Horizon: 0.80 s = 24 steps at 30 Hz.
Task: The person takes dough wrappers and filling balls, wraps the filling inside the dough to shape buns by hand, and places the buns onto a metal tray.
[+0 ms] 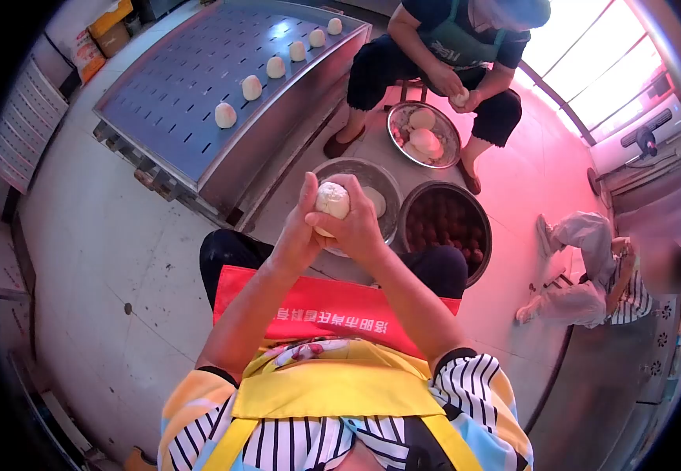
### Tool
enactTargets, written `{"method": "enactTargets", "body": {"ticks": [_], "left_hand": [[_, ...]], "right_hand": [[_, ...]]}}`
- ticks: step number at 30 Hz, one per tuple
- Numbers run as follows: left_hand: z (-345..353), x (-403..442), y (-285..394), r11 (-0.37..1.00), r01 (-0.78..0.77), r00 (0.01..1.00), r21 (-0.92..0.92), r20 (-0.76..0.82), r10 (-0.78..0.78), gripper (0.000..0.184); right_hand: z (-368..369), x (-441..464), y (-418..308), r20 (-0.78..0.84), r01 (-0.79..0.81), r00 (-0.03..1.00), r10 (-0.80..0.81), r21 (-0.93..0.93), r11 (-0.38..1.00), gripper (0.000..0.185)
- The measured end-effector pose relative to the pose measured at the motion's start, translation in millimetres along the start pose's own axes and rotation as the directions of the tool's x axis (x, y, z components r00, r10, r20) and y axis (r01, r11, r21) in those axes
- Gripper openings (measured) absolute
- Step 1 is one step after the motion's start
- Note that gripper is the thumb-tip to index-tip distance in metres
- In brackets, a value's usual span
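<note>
A pale dough ball (332,201) is cupped between my two hands, above my lap and in front of a metal bowl. My left hand (298,235) wraps its left side with the thumb upright. On the right side, my right hand (356,222) has its fingers curled round the same ball. Behind my hands, the metal bowl (364,166) holds some white dough, partly hidden. Just right of it stands a dark tub (478,271) full of dark reddish balls.
A slotted metal table (176,86) at the upper left carries a row of several dough balls. Opposite, a seated person (454,47) handles dough over a basin (398,149) with dough lumps. Another person (584,267) sits at the right.
</note>
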<state>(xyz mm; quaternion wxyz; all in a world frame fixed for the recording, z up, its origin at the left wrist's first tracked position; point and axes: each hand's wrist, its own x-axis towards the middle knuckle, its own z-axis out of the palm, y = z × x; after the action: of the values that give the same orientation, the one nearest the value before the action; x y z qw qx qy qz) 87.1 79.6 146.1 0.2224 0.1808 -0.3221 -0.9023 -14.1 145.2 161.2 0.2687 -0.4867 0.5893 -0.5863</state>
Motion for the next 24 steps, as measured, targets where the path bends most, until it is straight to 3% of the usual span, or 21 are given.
{"method": "enactTargets", "body": {"ticks": [1, 3, 4, 6, 7, 9, 10, 12, 15, 18, 19, 22, 24], "left_hand": [[-6.5, -2.7, 4.5, 0.998, 0.068, 0.995, -0.017, 0.076, -0.067, 0.062], [-13.0, -7.3, 13.8, 0.978, 0.205, 0.955, -0.043, 0.227, -0.190, 0.061], [-13.1, -3.3, 8.2, 0.988, 0.148, 0.979, -0.051, 0.147, -0.139, 0.062], [-8.4, 6.9, -3.6, 0.998, 0.021, 1.000, -0.054, -0.018, -0.022, 0.063], [-7.7, 4.0, -1.1, 0.997, 0.038, 0.999, -0.068, -0.024, -0.040, 0.063], [-5.2, -5.2, 4.7, 0.992, 0.085, 0.996, -0.096, -0.035, -0.088, 0.064], [-12.8, -2.4, 4.7, 0.991, 0.096, 0.995, -0.098, 0.042, -0.092, 0.064], [-28.3, 3.7, 4.7, 0.988, 0.120, 0.976, -0.101, 0.194, -0.098, 0.065], [-19.1, 4.7, -4.1, 0.989, 0.004, 1.000, -0.145, 0.023, 0.000, 0.064], [-16.8, -3.3, 13.0, 0.981, 0.131, 0.973, -0.142, 0.208, -0.100, 0.060], [-11.1, -3.1, 14.6, 0.990, 0.074, 0.988, -0.123, 0.145, -0.056, 0.058], [-3.6, -11.2, 6.4, 0.995, -0.009, 1.000, -0.101, -0.003, 0.008, 0.056], [-6.4, -13.8, 6.1, 0.991, 0.008, 1.000, -0.136, -0.008, -0.009, 0.055]], "right_hand": [[0.3, -1.4, -0.9, 0.002, 0.032, 0.999, -0.032, -0.032, 0.999, 0.054], [2.9, -2.3, 0.5, 0.047, -0.012, 0.999, 0.005, 0.148, 0.989, 0.056], [3.7, -2.3, 0.9, 0.069, -0.035, 0.997, 0.019, 0.235, 0.971, 0.057], [5.5, -0.7, 4.1, -0.025, 0.047, 0.998, -0.051, -0.120, 0.992, 0.062], [7.1, 0.6, 4.2, -0.060, 0.076, 0.993, -0.098, -0.293, 0.953, 0.064], [2.6, -1.2, -9.5, 0.035, 0.085, 0.996, -0.082, -0.109, 0.990, 0.063], [1.6, -1.4, -16.0, 0.086, 0.082, 0.993, -0.080, -0.016, 0.997, 0.063], [6.2, -3.0, -4.1, 0.031, 0.057, 0.998, -0.054, -0.076, 0.995, 0.062], [6.7, -1.0, 0.9, 0.034, 0.119, 0.993, -0.116, -0.083, 0.989, 0.062], [6.8, -0.3, -6.2, 0.081, 0.125, 0.988, -0.130, 0.072, 0.990, 0.069], [6.3, -0.9, -6.0, 0.102, 0.107, 0.987, -0.122, 0.141, 0.984, 0.072], [14.8, -1.1, 11.3, -0.053, 0.102, 0.992, -0.111, -0.151, 0.983, 0.072], [4.0, -3.0, -7.0, 0.138, 0.060, 0.988, -0.076, 0.111, 0.992, 0.068]]}}
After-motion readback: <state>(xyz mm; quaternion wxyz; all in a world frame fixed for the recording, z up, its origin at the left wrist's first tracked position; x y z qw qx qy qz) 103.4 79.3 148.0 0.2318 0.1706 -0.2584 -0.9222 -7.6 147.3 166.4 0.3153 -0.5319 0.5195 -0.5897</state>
